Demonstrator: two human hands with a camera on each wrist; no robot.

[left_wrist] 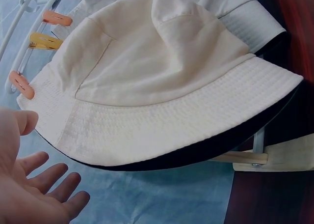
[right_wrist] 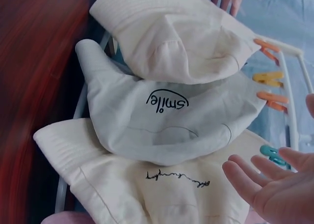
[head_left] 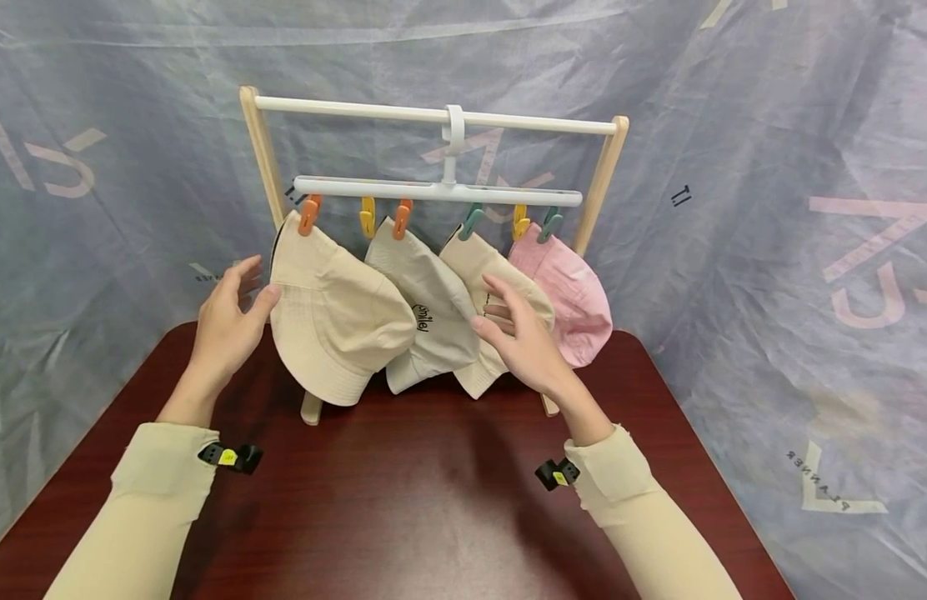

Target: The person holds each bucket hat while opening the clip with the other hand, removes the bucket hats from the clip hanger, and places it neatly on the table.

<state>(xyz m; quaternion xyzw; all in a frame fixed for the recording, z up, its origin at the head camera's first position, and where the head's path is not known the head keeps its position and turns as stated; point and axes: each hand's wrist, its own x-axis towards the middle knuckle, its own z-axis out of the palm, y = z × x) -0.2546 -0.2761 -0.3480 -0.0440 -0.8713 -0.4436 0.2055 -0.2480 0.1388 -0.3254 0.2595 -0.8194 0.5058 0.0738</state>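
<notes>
Four bucket hats hang by their brims from clips on a white hanger (head_left: pixel 433 192). At the left is a cream hat (head_left: pixel 336 308), with a grey "smile" hat (head_left: pixel 426 300) beside it. Then come a cream hat with dark lettering (right_wrist: pixel 171 194) and a pink hat (head_left: pixel 568 292). My left hand (head_left: pixel 234 321) is beside the leftmost hat's brim, fingers spread and holding nothing. In front of the lettered hat is my right hand (head_left: pixel 527 342), fingers extended and nothing gripped. An orange clip (head_left: pixel 309 215) holds the leftmost brim.
The hanger hooks over the white rail (head_left: pixel 343 107) of a wooden-legged rack (head_left: pixel 606 175). A yellow clip (head_left: pixel 368 217) sits between two orange ones. Below is a dark red table (head_left: pixel 418 492); grey printed fabric (head_left: pixel 734 250) surrounds it.
</notes>
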